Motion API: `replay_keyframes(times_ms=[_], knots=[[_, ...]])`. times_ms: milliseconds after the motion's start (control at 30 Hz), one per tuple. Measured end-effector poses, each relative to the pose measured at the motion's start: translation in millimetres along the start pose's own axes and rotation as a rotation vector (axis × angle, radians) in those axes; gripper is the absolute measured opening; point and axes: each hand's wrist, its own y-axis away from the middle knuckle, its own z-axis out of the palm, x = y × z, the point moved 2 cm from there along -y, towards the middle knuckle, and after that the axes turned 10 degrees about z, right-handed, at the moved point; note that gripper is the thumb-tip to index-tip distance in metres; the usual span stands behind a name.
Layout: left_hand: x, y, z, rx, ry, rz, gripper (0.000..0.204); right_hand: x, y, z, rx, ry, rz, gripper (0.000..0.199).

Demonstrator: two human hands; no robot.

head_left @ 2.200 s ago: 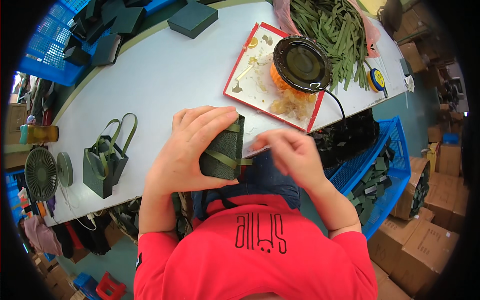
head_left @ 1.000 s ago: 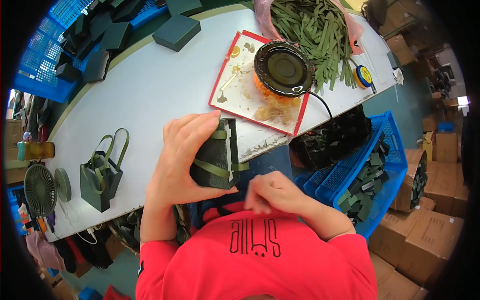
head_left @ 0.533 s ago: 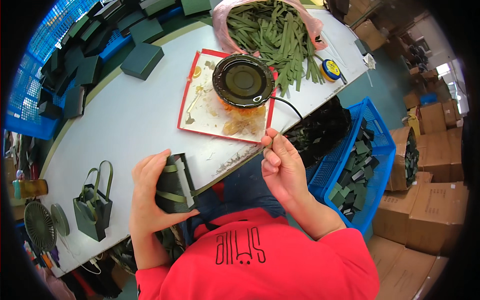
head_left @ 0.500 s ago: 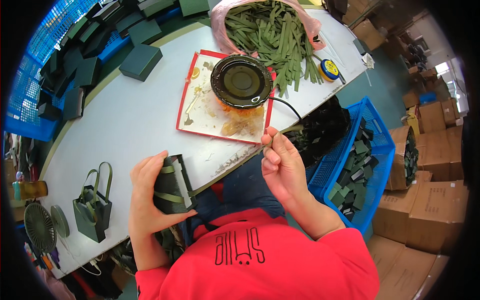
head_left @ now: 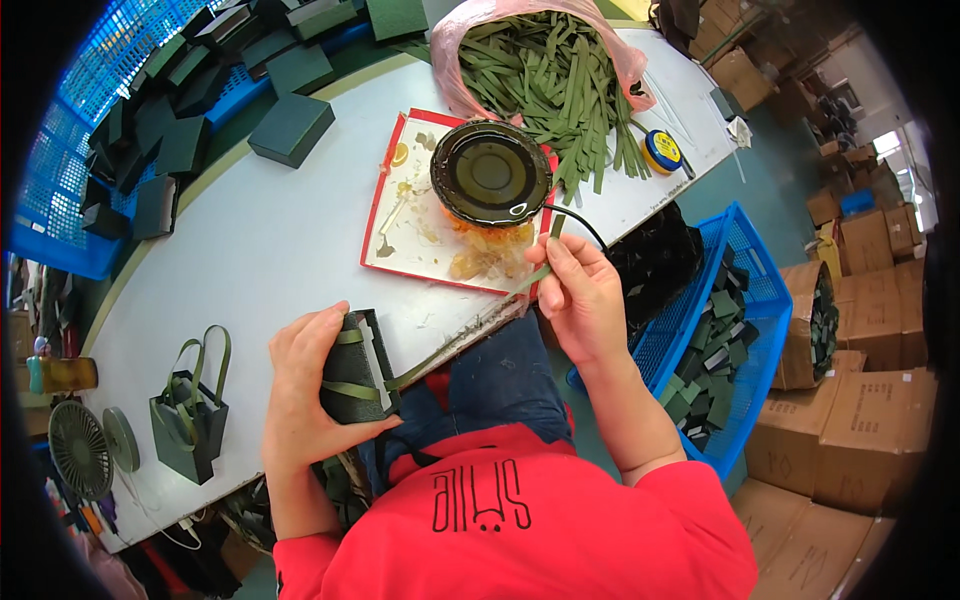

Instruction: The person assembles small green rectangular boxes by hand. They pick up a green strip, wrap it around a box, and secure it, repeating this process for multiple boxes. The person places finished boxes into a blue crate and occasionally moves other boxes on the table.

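My left hand (head_left: 293, 390) grips a small dark green box (head_left: 354, 402) at the table's near edge, thumb below and fingers above. Flat green ribbon crosses the box, and a long green ribbon (head_left: 432, 360) runs from it to the right. The far end of that ribbon is pinched between thumb and fingers of my right hand (head_left: 590, 305), with a short tip standing above them. Just beyond this hand, a round black pan of dark, glossy liquid (head_left: 490, 175) sits over a red-edged white tray (head_left: 392, 245) smeared with amber residue.
A pink plastic bag (head_left: 450, 65) spills green ribbons (head_left: 560, 90) at the back. Left stands a green box with ribbon loops (head_left: 190, 430), near a fan (head_left: 80, 450). Blue crates (head_left: 770, 335) hold green pieces at right. A yellow-and-blue round tin (head_left: 662, 150) lies near the table's edge.
My right hand has moved a little away from me and to the right with the ribbon, whose tip now shows above the fingers. The left hand keeps its grip on the box.
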Motion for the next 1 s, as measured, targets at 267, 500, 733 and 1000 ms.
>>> replay_keyframes(times_ms=[267,500,733,1000], knots=[[6,-9,3,0.002,-0.001,0.034,0.111,0,-15,0,-0.057,0.167,0.021,0.021],[4,-8,4,-0.004,-0.003,0.062,0.115,2,-26,1,-0.011,0.226,0.022,0.024],[4,-8,4,-0.012,-0.020,0.062,0.114,1,-31,3,0.031,0.260,0.036,0.023],[7,-13,2,0.005,-0.023,0.050,0.106,2,-25,1,0.016,0.178,0.036,0.019]])
